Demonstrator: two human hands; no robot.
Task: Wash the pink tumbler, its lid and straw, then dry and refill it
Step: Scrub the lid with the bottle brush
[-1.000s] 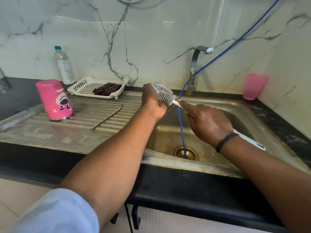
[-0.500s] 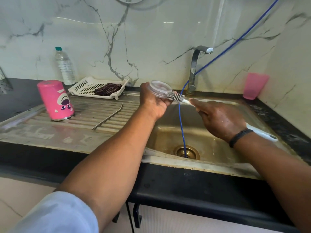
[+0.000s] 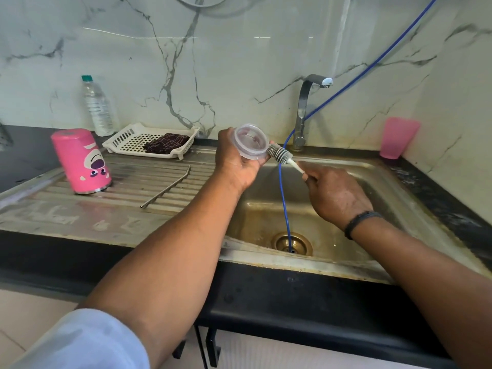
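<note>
Lid [image 3: 251, 141] sits gripped in my left hand [image 3: 238, 162] over the sink [image 3: 372, 177] — right hand [image 3: 336, 194] pinches the brush [image 3: 285, 157], its bristles touching the lid's edge. Tumbler [image 3: 81, 161] stands upside down on the drainboard [image 3: 80, 214], straw [image 3: 166, 189] lying beside it — apart.

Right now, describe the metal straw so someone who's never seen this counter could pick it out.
Start at the steel sink and look left to its ribbed draining board. The straw lies flat across the ribs, between the upturned pink tumbler and the basin. It is the only thin silver rod, bent at its far end.
</note>
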